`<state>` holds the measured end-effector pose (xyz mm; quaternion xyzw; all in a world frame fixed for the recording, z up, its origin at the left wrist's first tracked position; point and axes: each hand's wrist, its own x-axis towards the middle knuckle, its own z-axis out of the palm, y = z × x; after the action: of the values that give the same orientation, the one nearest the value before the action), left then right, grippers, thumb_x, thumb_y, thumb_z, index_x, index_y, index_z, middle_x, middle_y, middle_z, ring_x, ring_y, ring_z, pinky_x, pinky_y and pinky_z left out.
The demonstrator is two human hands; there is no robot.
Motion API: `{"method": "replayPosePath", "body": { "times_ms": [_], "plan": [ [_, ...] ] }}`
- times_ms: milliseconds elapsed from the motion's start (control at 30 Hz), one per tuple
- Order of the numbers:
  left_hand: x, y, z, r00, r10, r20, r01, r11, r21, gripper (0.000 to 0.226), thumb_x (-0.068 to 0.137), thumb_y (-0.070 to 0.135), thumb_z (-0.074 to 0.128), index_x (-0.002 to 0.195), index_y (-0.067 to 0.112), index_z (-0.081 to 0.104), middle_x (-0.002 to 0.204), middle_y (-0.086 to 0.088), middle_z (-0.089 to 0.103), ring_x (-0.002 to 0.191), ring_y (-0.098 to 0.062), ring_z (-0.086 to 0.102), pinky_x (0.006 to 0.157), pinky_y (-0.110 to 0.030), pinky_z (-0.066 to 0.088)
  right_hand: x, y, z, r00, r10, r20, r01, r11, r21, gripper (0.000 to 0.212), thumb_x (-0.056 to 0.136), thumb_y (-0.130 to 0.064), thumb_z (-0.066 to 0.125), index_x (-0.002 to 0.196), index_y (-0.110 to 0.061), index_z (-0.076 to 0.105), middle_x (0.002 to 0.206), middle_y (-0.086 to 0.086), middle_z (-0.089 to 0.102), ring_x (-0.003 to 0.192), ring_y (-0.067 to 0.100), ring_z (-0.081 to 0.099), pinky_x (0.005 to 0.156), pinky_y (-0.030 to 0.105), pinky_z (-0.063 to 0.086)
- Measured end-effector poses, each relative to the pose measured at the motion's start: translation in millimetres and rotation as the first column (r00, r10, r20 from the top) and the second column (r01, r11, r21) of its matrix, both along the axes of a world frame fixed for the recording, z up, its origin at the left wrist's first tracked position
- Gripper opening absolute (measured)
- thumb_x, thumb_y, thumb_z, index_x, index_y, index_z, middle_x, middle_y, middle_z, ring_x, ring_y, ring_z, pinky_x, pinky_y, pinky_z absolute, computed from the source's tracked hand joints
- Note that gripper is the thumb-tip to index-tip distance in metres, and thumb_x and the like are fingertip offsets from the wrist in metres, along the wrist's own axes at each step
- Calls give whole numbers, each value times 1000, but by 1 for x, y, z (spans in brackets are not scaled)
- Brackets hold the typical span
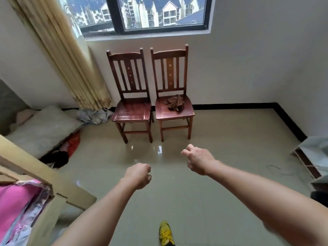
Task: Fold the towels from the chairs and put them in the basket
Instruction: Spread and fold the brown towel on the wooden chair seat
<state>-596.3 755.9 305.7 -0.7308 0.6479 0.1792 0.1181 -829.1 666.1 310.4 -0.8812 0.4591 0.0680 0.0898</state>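
- Glossy beige floor tiles fill the room, and a yellow shoe stands at the near edge.
- Pink bedding lies at the near left.
- Held out over the tiles, the left hand is curled into a fist and holds nothing.
- Slightly farther, the right hand has loosely bent fingers and is empty.
- Against the far wall, a left chair and a right chair stand side by side.
- A crumpled brown towel lies on the right chair's seat, well apart from both hands.
- A window sits above, with a yellow curtain at the far left.
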Motion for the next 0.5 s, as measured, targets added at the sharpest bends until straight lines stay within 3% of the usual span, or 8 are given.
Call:
{"method": "replayPosePath", "body": {
  "times_ms": [100,267,500],
  "plan": [
    [23,-51,7,999,-34,19,33,999,20,27,89,29,46,110,19,60,114,-4,62,104,-27,59,81,-32,48,20,-48,10,999,-31,-13,32,999,31,35,90,-13,43,124,-19,49,119,8,47,103,30,56,81,40,48],
    [65,-170,21,995,-91,40,91,996,16,16,90,31,46,88,18,53,103,-6,63,94,-30,60,66,-30,39,48,-156,27,996,-84,21,84,996,29,36,90,-17,46,126,-20,49,120,6,48,102,29,57,77,38,48],
    [76,-335,8,989,-145,21,146,989,-31,19,92,34,46,97,19,56,110,-5,62,102,-29,59,70,-31,39,51,-315,0,991,-130,-33,132,989,61,37,91,-21,49,128,-23,49,123,4,48,104,29,59,79,38,49]
  ]
}}
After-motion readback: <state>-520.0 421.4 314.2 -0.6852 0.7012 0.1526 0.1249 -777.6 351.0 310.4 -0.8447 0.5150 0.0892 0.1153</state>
